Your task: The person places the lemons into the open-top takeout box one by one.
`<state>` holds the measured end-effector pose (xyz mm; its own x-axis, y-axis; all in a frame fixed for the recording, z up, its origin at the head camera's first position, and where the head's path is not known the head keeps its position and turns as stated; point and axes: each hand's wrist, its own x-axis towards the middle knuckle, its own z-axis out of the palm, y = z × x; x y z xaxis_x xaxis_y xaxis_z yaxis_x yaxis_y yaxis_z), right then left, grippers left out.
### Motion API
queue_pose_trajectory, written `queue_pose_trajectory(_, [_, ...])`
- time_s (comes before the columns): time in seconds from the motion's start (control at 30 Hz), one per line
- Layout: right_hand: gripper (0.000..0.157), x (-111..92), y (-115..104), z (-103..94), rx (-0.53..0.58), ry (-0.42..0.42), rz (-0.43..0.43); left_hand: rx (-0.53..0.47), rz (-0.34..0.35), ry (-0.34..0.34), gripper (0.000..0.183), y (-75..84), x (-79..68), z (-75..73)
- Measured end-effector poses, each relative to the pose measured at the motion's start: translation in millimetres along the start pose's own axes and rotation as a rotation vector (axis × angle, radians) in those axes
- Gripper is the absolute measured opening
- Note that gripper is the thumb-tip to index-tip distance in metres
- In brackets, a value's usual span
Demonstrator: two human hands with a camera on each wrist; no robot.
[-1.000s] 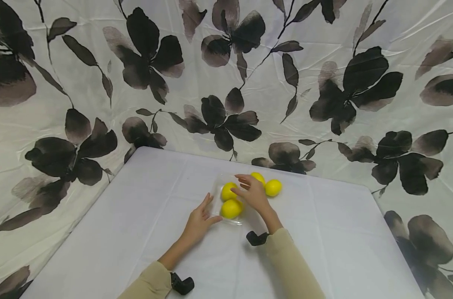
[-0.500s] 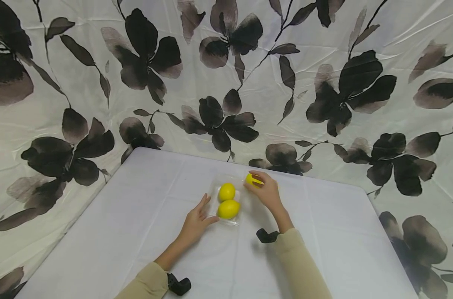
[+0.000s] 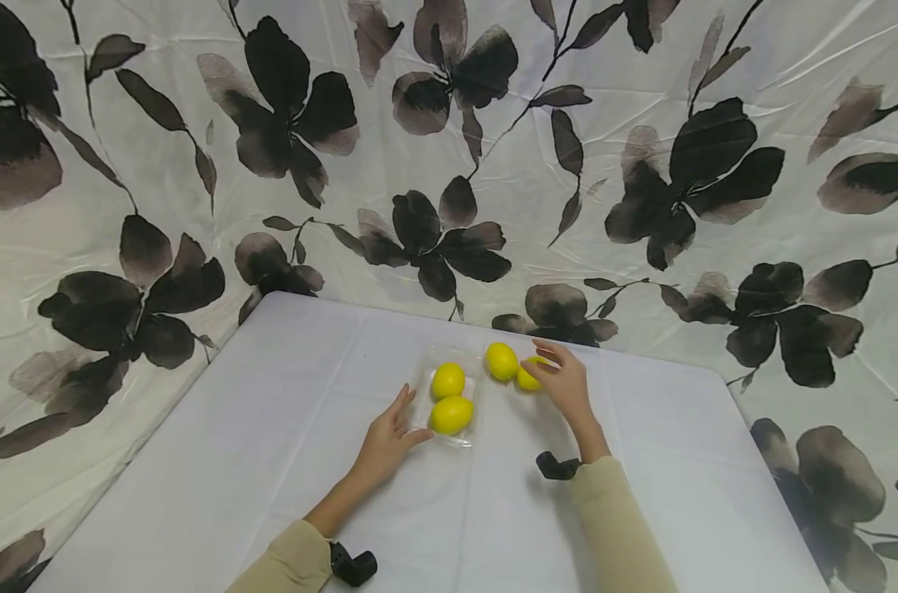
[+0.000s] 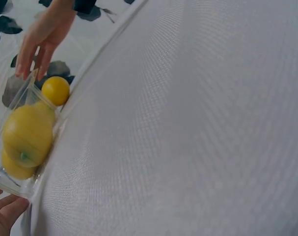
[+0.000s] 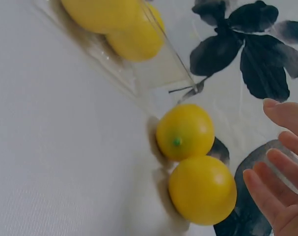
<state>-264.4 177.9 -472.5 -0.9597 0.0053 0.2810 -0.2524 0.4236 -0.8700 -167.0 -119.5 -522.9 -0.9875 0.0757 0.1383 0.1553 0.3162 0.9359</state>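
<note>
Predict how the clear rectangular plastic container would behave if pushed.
The container would probably keep its shape, looking thin but straight-edged. It may slide, since it sits flat on the white rectangular table. The two rounded yellow lemons inside could roll.

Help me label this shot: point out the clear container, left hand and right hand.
Clear container point(image 3: 460, 443), head view: near rim.
Left hand point(image 3: 385, 441), head view: back of hand.
Right hand point(image 3: 569, 385), head view: back of hand.

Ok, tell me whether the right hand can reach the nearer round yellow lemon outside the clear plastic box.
Probably yes: the right hand is right beside that round yellow lemon, and nothing visible stands between them.
</note>
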Motion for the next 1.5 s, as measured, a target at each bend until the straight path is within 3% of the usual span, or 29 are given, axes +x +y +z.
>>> queue_pose_trajectory(0.17, [0.049, 0, 10, -5.9, 0.021, 0.026, 0.026, -0.009, -0.001, -0.001, 0.093, -3.4, 0.2, -0.6])
queue_pose_trajectory(0.37, [0.046, 0, 22, -11.0, -0.057, 0.055, 0.071, -0.014, -0.017, -0.009, 0.092, -1.7, -0.2, -0.2])
queue_pose_trajectory(0.77, [0.061, -7, 40, -6.2, -0.083, -0.046, 0.22, -0.034, -0.019, -0.012, 0.093, -0.2, -2.2, 1.3])
queue_pose_trajectory(1.1, [0.058, -7, 45, 0.1, -0.07, -0.02, 0.19, -0.033, -0.029, -0.016, 0.092, 0.3, -2.3, 2.0])
queue_pose_trajectory(1.4, [0.058, -10, 40, -1.2, -0.06, 0.02, 0.199, -0.034, -0.004, -0.028, 0.086, 33.3, -13.1, -4.8])
queue_pose_trajectory(1.5, [0.06, -8, 36, -3.1, -0.033, 0.029, 0.194, -0.035, -0.001, -0.02, 0.086, 27.3, -11.3, -3.7])
